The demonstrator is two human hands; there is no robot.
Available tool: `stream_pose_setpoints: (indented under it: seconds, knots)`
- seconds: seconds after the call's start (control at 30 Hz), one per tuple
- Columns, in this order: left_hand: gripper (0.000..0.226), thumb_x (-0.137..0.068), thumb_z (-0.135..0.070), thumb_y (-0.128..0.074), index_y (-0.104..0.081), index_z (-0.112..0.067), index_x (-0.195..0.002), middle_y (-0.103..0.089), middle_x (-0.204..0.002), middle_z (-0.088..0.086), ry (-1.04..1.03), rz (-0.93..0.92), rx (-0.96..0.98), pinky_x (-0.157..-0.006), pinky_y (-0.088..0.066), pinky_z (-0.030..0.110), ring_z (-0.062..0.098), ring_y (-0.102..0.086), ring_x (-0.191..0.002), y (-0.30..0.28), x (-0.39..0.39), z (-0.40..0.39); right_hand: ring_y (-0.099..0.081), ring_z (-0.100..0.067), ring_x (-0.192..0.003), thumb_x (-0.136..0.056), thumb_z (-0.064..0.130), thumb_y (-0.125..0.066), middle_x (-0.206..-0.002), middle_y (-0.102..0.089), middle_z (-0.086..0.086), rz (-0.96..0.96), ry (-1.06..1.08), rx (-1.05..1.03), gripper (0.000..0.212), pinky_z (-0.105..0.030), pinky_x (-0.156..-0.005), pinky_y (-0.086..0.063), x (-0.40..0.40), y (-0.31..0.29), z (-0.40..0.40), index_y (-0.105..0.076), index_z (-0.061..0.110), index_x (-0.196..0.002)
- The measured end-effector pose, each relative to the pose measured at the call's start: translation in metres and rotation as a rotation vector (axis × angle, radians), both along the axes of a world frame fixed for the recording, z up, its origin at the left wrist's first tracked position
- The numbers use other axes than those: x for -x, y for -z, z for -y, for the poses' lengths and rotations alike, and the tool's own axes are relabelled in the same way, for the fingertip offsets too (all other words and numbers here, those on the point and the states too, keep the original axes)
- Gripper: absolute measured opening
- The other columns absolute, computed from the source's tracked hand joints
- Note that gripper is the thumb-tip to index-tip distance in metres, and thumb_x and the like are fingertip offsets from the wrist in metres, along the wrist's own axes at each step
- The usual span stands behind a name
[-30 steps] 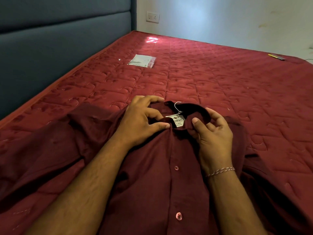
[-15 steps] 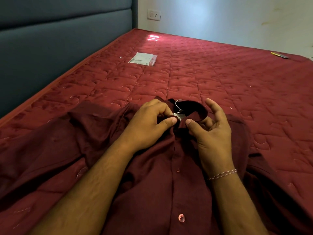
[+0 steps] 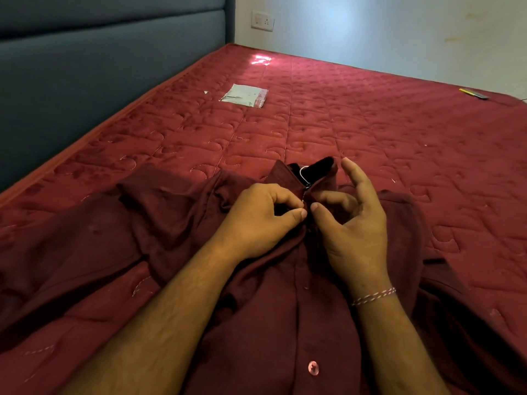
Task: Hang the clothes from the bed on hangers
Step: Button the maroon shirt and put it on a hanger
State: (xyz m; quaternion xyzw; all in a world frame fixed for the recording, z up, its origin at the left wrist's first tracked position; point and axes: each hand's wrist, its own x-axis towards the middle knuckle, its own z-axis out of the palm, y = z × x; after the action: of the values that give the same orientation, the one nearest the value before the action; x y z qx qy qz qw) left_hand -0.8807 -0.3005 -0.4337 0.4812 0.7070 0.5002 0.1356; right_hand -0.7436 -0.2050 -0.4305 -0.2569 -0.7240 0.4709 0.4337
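Observation:
A dark maroon button-up shirt (image 3: 285,309) lies front-up on the red quilted mattress (image 3: 370,132), sleeves spread to both sides. A metal hanger hook (image 3: 303,173) pokes out of the collar; the rest of the hanger is hidden inside the shirt. My left hand (image 3: 256,220) pinches the left edge of the placket just below the collar. My right hand (image 3: 350,220) pinches the right edge against it with thumb and forefinger, its other fingers raised. The two edges meet between my thumbs.
A flat plastic packet (image 3: 245,95) lies farther up the mattress. A small yellow and grey object (image 3: 473,93) sits near the far right edge. A grey-blue padded headboard (image 3: 99,67) runs along the left side, and a white wall with a socket (image 3: 262,20) stands beyond.
Both hands have drawn together at the collar, closing the neck opening. The white label that showed a second ago is now covered, and the collar stands more upright.

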Motion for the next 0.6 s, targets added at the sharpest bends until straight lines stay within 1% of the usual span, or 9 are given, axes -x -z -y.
stream_pose_setpoints:
  seconds: [0.03,0.1,0.17,0.23,0.3,0.37,0.4,0.5,0.6]
  knots:
    - [0.009,-0.089,-0.021,-0.079,-0.079,-0.029,-0.085,-0.072,-0.081,-0.018,-0.013,0.015,-0.009,-0.078,-0.048,0.019,-0.004,-0.067,-0.081,0.001,-0.001,0.0,-0.073,-0.011,-0.092,-0.087,0.001,-0.075,-0.094,-0.077,0.008,0.0,0.0,-0.002,0.077,-0.051,-0.092,-0.059,0.001,0.001,0.0,-0.045,0.035,-0.15]
    - [0.005,-0.089,-0.023,-0.081,-0.08,-0.023,-0.084,-0.075,-0.08,-0.012,-0.017,0.114,-0.037,-0.075,-0.054,0.023,-0.001,-0.069,-0.077,0.001,-0.004,0.001,-0.074,-0.015,-0.09,-0.086,0.0,-0.075,-0.092,-0.076,0.004,-0.02,-0.006,0.015,0.076,-0.052,-0.091,-0.059,0.002,0.002,-0.001,-0.047,0.035,-0.148]
    - [0.008,-0.089,-0.021,-0.081,-0.079,-0.019,-0.081,-0.076,-0.076,-0.008,-0.025,0.207,-0.06,-0.068,-0.055,0.025,0.003,-0.068,-0.069,0.0,-0.005,0.001,-0.074,-0.02,-0.088,-0.086,-0.002,-0.074,-0.091,-0.075,0.001,-0.045,-0.033,0.038,0.076,-0.048,-0.088,-0.061,0.002,0.003,0.0,-0.047,0.035,-0.147]
    - [0.011,-0.091,-0.015,-0.078,-0.078,-0.014,-0.08,-0.075,-0.072,-0.004,-0.053,0.25,-0.059,-0.066,-0.054,0.028,0.005,-0.065,-0.065,-0.001,-0.005,0.001,-0.074,-0.024,-0.086,-0.087,-0.005,-0.073,-0.091,-0.074,-0.002,-0.066,-0.078,0.075,0.077,-0.042,-0.084,-0.062,0.002,0.004,0.0,-0.046,0.033,-0.148]
    - [0.013,-0.092,-0.011,-0.074,-0.077,-0.011,-0.08,-0.073,-0.069,-0.005,-0.069,0.323,-0.056,-0.062,-0.052,0.024,0.003,-0.062,-0.062,-0.002,-0.005,0.001,-0.071,-0.027,-0.082,-0.088,-0.009,-0.071,-0.09,-0.074,-0.003,-0.1,-0.127,0.144,0.077,-0.042,-0.078,-0.06,0.003,0.006,-0.002,-0.046,0.032,-0.148]
    - [0.017,-0.093,-0.008,-0.071,-0.076,-0.012,-0.077,-0.069,-0.067,-0.006,-0.075,0.412,-0.065,-0.056,-0.044,0.015,-0.001,-0.056,-0.056,-0.005,-0.005,0.002,-0.066,-0.024,-0.078,-0.088,-0.013,-0.069,-0.088,-0.072,-0.002,-0.124,-0.167,0.198,0.078,-0.043,-0.076,-0.056,0.004,0.008,-0.005,-0.046,0.03,-0.148]
    - [0.019,-0.093,-0.007,-0.071,-0.075,-0.013,-0.076,-0.068,-0.069,-0.003,-0.074,0.445,-0.068,-0.053,-0.042,0.013,-0.001,-0.054,-0.055,-0.005,-0.005,0.002,-0.064,-0.023,-0.077,-0.088,-0.014,-0.068,-0.088,-0.072,-0.003,-0.124,-0.186,0.199,0.078,-0.042,-0.076,-0.055,0.005,0.009,-0.005,-0.045,0.03,-0.149]
    - [0.02,-0.095,-0.009,-0.069,-0.073,-0.013,-0.076,-0.064,-0.076,0.011,-0.054,0.51,-0.057,-0.05,-0.039,0.014,0.005,-0.049,-0.055,-0.005,-0.005,0.001,-0.062,-0.022,-0.077,-0.088,-0.015,-0.067,-0.088,-0.07,-0.004,-0.105,-0.222,0.147,0.081,-0.039,-0.074,-0.054,0.006,0.011,-0.004,-0.043,0.03,-0.151]
    - [0.017,-0.096,-0.009,-0.068,-0.073,-0.009,-0.08,-0.065,-0.076,0.01,-0.039,0.571,-0.058,-0.05,-0.041,0.014,0.005,-0.051,-0.055,-0.005,-0.005,0.002,-0.061,-0.018,-0.075,-0.088,-0.015,-0.067,-0.087,-0.069,-0.002,-0.094,-0.227,0.117,0.082,-0.035,-0.068,-0.055,0.006,0.01,-0.004,-0.042,0.03,-0.152]
